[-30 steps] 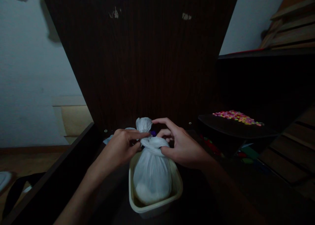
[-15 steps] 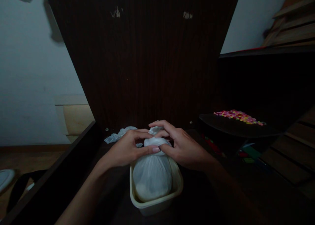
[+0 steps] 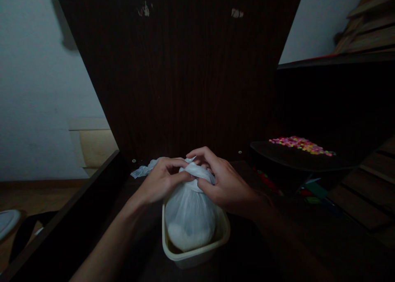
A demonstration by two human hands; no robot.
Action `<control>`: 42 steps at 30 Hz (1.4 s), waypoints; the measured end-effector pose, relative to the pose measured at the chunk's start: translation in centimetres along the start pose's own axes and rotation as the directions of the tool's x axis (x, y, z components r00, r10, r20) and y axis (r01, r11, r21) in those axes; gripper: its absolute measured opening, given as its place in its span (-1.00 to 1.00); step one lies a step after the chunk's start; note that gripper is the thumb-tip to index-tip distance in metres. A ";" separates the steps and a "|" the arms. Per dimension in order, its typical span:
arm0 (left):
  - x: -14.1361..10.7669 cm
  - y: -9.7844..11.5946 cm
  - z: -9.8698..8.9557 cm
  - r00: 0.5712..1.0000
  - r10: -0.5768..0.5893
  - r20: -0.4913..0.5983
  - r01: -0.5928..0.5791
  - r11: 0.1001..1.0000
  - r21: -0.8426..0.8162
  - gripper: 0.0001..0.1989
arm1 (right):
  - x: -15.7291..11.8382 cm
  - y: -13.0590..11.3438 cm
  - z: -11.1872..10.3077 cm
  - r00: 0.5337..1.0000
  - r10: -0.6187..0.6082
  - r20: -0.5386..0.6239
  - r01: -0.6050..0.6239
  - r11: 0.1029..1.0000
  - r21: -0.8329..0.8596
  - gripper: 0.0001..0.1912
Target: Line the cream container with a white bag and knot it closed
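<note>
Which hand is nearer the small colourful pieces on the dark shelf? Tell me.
The right hand is nearer: it holds the right side of the neck of the white bag, left of the colourful pieces. The left hand holds the neck's left side, farther from them.

Bag [image 3: 191, 216]: contents unidentifiable through film | left fingers [image 3: 176, 162]: tips partly hidden at bag's neck | right fingers [image 3: 204, 151]: some obscured behind neck | tub [image 3: 185, 257]: floor mostly covered | bright pieces [image 3: 302, 145]: too small to identify | pale rounded item [image 3: 8, 224]: cut by left edge | objects under shelf [image 3: 286, 158]: lost in shadow
</note>
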State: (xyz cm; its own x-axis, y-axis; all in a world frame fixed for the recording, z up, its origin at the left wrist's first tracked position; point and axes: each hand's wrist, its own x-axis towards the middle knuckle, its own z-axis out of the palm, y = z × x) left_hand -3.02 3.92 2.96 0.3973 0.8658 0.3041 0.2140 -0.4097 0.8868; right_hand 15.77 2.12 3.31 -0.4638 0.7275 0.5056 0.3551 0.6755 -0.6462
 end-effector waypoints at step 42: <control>-0.3 0.0 0.5 0.982 -0.098 0.160 0.138 0.956 -0.259 -0.73 | -0.3 1.0 -1.1 0.884 0.360 0.299 -0.229 0.890 -0.395 -0.53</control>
State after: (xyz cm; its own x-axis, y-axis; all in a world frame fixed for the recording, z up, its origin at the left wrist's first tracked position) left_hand -2.72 3.53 2.74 0.5120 0.8447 0.1559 0.0280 -0.1978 0.9798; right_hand 17.19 2.66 3.18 -0.5250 0.8500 0.0435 0.7423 0.4823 -0.4651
